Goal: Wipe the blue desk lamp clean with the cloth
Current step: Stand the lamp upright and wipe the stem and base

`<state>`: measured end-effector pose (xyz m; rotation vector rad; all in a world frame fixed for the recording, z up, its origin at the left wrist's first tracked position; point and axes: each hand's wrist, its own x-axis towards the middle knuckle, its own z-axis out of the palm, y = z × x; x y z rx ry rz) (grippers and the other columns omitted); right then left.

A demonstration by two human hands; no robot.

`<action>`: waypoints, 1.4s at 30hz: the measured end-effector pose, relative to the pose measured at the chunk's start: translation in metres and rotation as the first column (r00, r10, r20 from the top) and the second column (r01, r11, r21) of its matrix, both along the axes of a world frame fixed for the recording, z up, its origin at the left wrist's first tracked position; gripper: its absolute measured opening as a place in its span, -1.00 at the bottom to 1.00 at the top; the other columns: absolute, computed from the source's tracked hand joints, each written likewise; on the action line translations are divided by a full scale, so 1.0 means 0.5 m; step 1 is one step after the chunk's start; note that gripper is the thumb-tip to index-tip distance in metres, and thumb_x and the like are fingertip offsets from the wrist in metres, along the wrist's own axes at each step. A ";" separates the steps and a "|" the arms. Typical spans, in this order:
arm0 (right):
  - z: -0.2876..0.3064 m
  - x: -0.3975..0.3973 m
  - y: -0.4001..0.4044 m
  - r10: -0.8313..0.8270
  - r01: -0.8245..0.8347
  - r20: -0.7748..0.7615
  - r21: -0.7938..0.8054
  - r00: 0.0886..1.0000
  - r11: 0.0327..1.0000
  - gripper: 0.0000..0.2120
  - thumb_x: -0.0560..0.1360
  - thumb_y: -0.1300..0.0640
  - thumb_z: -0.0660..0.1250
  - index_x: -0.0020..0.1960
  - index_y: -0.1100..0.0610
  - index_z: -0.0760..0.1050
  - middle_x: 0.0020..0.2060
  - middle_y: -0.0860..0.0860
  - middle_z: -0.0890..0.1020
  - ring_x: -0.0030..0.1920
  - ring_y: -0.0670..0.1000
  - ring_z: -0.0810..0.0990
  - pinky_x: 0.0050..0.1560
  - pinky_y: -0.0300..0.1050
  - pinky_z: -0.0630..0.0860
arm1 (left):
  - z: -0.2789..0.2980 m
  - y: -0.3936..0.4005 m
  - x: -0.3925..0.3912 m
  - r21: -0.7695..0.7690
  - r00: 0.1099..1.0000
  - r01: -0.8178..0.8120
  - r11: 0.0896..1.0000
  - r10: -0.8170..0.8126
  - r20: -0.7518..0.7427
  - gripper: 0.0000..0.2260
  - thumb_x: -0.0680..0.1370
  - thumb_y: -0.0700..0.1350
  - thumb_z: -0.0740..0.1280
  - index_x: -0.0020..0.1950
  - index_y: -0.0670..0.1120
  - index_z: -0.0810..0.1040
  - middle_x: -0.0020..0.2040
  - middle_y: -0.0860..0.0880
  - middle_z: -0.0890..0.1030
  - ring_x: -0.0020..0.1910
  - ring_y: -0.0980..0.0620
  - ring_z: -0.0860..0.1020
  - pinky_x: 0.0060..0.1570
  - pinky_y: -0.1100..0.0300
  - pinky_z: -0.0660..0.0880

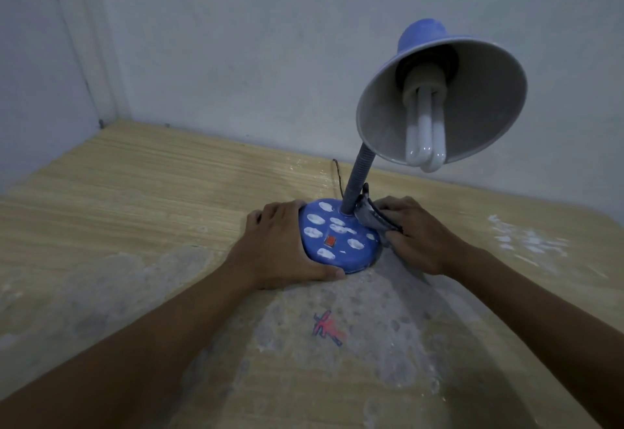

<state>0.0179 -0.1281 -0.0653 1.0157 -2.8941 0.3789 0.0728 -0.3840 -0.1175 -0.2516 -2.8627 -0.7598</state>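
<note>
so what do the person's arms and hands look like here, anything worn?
Two bare forearms come in from the bottom corners. No sleeves show anywhere in view. Left hand and right hand: no gloves, and no rings, watch or bands that I can see. The light is dim, so finer marks cannot be told.

Lamp (341, 239) stands on the desk (135, 192) near the wall (270, 57) — left hand (280, 246) and right hand (418, 236) flank its base.

Both bare forearms reach forward, converging. The left hand (283, 246) lies palm-down, fingers curled and thumb stretched along the near side. The right hand (417, 234) is closed, fingers pinched together.
</note>
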 end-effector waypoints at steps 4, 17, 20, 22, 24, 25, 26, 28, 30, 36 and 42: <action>0.025 0.021 -0.004 -0.048 0.063 0.121 -0.128 0.991 0.990 -0.67 0.41 0.25 0.15 0.06 0.03 0.57 -0.05 -0.15 0.52 -0.09 -0.03 0.46 -0.07 -0.21 0.39 | 0.001 -0.001 -0.001 -0.001 1.000 -0.001 1.000 0.001 0.008 0.08 0.12 0.62 0.34 0.48 0.08 0.19 0.42 0.13 0.37 0.39 0.07 0.31 0.43 -0.01 0.18; 0.006 0.047 -0.010 -0.020 0.021 0.021 -0.030 1.000 0.999 -0.53 0.42 0.15 0.15 0.32 -0.03 0.46 0.19 -0.24 0.47 0.07 -0.09 0.39 0.14 -0.15 0.35 | -0.006 0.000 -0.002 0.009 1.000 -0.007 1.000 0.007 0.003 0.08 0.10 0.63 0.33 0.48 0.10 0.18 0.41 0.13 0.37 0.37 0.08 0.32 0.42 0.00 0.19; 0.019 0.063 0.004 -0.045 0.056 0.085 -0.132 0.995 0.990 -0.69 0.39 0.24 0.21 0.01 -0.09 0.54 -0.08 -0.22 0.61 -0.17 -0.16 0.48 -0.09 -0.30 0.38 | -0.006 0.001 -0.002 0.013 1.000 -0.006 1.000 0.006 0.000 0.08 0.10 0.63 0.34 0.47 0.10 0.19 0.40 0.13 0.38 0.37 0.08 0.33 0.42 0.00 0.19; 0.026 0.058 0.010 -0.207 0.333 0.330 -0.392 0.921 0.857 -0.84 0.37 0.27 0.22 -0.31 0.05 0.48 -0.41 -0.01 0.57 -0.37 0.03 0.49 -0.28 -0.12 0.39 | -0.004 0.000 -0.001 0.016 1.000 -0.007 1.000 0.007 -0.001 0.08 0.10 0.62 0.35 0.47 0.10 0.19 0.41 0.13 0.38 0.37 0.08 0.32 0.42 0.01 0.18; 0.031 0.053 0.014 -0.291 0.506 0.438 -0.533 0.851 0.678 -0.78 0.39 0.28 0.20 -0.42 0.14 0.40 -0.53 0.05 0.46 -0.43 0.06 0.41 -0.34 -0.06 0.31 | -0.003 0.000 -0.001 0.008 1.000 -0.009 1.000 0.009 0.004 0.09 0.10 0.62 0.34 0.48 0.09 0.19 0.42 0.13 0.37 0.38 0.07 0.32 0.42 0.00 0.18; 0.035 0.055 0.010 -0.313 0.530 0.446 -0.533 0.838 0.659 -0.75 0.41 0.30 0.19 -0.43 0.15 0.41 -0.54 0.04 0.46 -0.45 0.04 0.41 -0.35 -0.09 0.31 | -0.003 0.000 0.000 0.005 1.000 -0.012 1.000 0.012 0.004 0.09 0.10 0.63 0.33 0.48 0.09 0.19 0.42 0.12 0.37 0.38 0.07 0.32 0.43 0.00 0.18; 0.036 0.057 0.005 -0.330 0.529 0.434 -0.505 0.838 0.682 -0.75 0.42 0.31 0.18 -0.41 0.16 0.45 -0.54 0.02 0.50 -0.46 0.04 0.45 -0.36 -0.12 0.34 | -0.003 0.000 0.000 0.003 1.000 -0.013 1.000 0.013 0.003 0.10 0.10 0.64 0.33 0.48 0.09 0.19 0.42 0.12 0.38 0.38 0.07 0.32 0.43 0.00 0.18; 0.035 0.067 -0.013 -0.334 0.485 0.383 -0.423 0.861 0.766 -0.80 0.41 0.30 0.19 -0.32 0.16 0.53 -0.53 -0.03 0.57 -0.47 -0.02 0.51 -0.37 -0.16 0.40 | -0.003 0.000 0.000 0.003 1.000 -0.014 1.000 0.013 0.004 0.10 0.09 0.64 0.32 0.48 0.09 0.19 0.42 0.12 0.38 0.38 0.07 0.32 0.43 0.00 0.18; 0.028 0.077 -0.029 -0.290 0.368 0.259 -0.339 0.921 0.866 -0.84 0.41 0.33 0.21 -0.22 0.17 0.54 -0.43 -0.03 0.59 -0.45 -0.15 0.49 -0.36 -0.17 0.39 | -0.003 -0.001 0.000 0.003 1.000 -0.013 1.000 0.013 0.009 0.11 0.09 0.65 0.31 0.48 0.09 0.19 0.42 0.12 0.38 0.39 0.07 0.32 0.44 0.00 0.18; 0.008 0.124 -0.017 -0.033 0.032 -0.002 -0.165 0.999 0.986 -0.75 0.46 0.32 0.25 -0.07 -0.03 0.48 -0.18 -0.32 0.45 -0.09 -0.23 0.42 -0.12 -0.43 0.27 | -0.004 0.001 0.001 0.001 1.000 -0.008 1.000 0.008 -0.001 0.10 0.10 0.64 0.31 0.48 0.09 0.19 0.42 0.11 0.38 0.38 0.06 0.33 0.44 -0.03 0.21; 0.043 0.119 -0.013 -0.245 0.485 0.451 -0.558 0.858 0.673 -0.66 0.42 0.43 0.15 -0.46 0.13 0.34 -0.67 -0.12 0.40 -0.64 -0.15 0.32 -0.55 -0.32 0.25 | 0.000 -0.001 0.003 -0.001 1.000 -0.010 1.000 0.010 -0.010 0.09 0.10 0.63 0.33 0.47 0.08 0.21 0.41 0.11 0.40 0.36 0.06 0.34 0.42 0.00 0.22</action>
